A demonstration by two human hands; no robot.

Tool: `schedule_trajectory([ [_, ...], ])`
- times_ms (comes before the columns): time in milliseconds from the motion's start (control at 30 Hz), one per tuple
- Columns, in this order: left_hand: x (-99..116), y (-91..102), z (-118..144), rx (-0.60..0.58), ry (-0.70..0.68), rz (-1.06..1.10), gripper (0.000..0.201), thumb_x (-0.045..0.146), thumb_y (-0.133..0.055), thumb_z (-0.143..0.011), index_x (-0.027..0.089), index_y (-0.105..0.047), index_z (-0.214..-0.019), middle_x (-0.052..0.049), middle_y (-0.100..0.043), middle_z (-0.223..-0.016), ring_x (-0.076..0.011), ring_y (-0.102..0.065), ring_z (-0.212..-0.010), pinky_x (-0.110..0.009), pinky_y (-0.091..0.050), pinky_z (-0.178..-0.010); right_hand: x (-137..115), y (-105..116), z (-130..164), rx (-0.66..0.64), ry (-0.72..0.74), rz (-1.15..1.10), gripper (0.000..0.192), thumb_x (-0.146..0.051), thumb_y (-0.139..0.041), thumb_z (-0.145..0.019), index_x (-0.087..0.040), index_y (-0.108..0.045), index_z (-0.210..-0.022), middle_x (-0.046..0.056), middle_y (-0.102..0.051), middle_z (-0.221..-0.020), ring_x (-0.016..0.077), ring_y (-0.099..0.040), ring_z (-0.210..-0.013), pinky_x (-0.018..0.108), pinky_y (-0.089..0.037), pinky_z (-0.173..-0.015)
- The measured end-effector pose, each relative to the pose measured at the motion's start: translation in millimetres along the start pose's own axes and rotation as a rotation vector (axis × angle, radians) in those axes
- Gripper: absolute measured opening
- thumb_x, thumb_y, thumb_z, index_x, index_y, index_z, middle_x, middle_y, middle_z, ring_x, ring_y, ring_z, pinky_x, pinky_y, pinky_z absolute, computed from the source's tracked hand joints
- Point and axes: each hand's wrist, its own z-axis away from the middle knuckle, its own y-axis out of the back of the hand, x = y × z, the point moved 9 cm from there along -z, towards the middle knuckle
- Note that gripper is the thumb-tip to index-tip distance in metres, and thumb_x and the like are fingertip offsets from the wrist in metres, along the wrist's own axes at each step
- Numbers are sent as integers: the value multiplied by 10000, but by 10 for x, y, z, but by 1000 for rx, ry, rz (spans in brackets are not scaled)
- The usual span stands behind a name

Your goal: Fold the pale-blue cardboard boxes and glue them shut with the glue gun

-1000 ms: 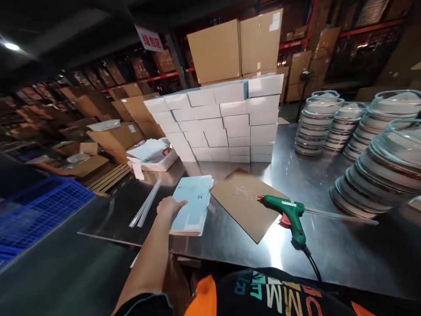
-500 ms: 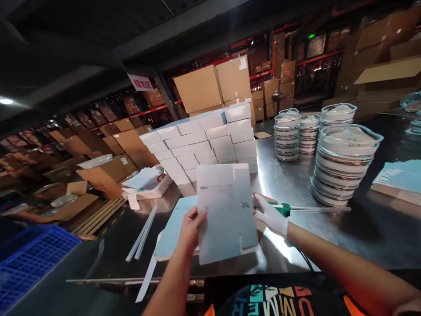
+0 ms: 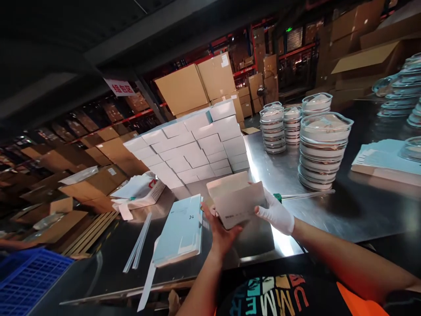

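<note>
A small white carton (image 3: pixel 240 202) is held up over the bench, part folded, with a brown inner flap (image 3: pixel 226 184) standing behind its front panel. My left hand (image 3: pixel 223 230) grips its lower left side, thumb along the bottom edge and fingers at the left. On the right edge is my right hand (image 3: pixel 278 215) in a white glove, its bare thumb tip on the front panel and the other fingers behind. To the left lies a stack of pale blue-white flat cartons (image 3: pixel 179 230). Partly hidden behind my right hand is a green tool (image 3: pixel 278 197) beside clear rods (image 3: pixel 309 195).
A wall of white boxes (image 3: pixel 194 149) stands at the back. Stacked clear round containers (image 3: pixel 324 153) and more flat cartons (image 3: pixel 388 160) are on the right. Further left are clear strips (image 3: pixel 138 243), a white basket (image 3: pixel 154 191) and a blue crate (image 3: pixel 42 276).
The flat carton is now folded up between my hands. My left hand has moved right and turned its thumb under the lower edge. The view has shifted right.
</note>
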Motion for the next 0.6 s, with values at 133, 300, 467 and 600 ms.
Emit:
schedule_trajectory([
  [133,350,80,97,-58,-272,-156,855,662,-902,-764,230,-578,-1427,-167,-686,-1296,-393,-653,-1330,-544,-578,-1084,-87,-26,-50,19,-24,13,729,-823,-833,-752,-219,-779,-1156,98,-793,-1077,322,-737,-1056,462,-599,-973],
  [300,569,158,81,0,-350,-156,640,541,-842,-895,228,-588,-1393,-186,-636,-1380,-340,-672,-1297,-469,-608,-1016,-67,76,-85,371,73,282,441,-478,-764,-808,-225,-684,-1161,69,-753,-1094,277,-707,-1032,447,-574,-995],
  [467,587,154,131,-34,-444,-135,584,520,-840,-925,274,-622,-1408,-134,-670,-1357,-319,-644,-1350,-466,-568,-1080,-98,109,-179,353,215,323,464,-376,-644,-840,-257,-604,-1286,89,-724,-1290,254,-707,-1183,434,-535,-1112],
  [600,488,336,16,45,-317,-153,499,550,-873,-882,257,-718,-1255,-97,-697,-1240,-318,-647,-1298,-468,-525,-1114,126,540,-268,275,13,463,406,-515,-705,-881,-224,-664,-1160,106,-764,-1108,286,-746,-1014,439,-600,-939],
])
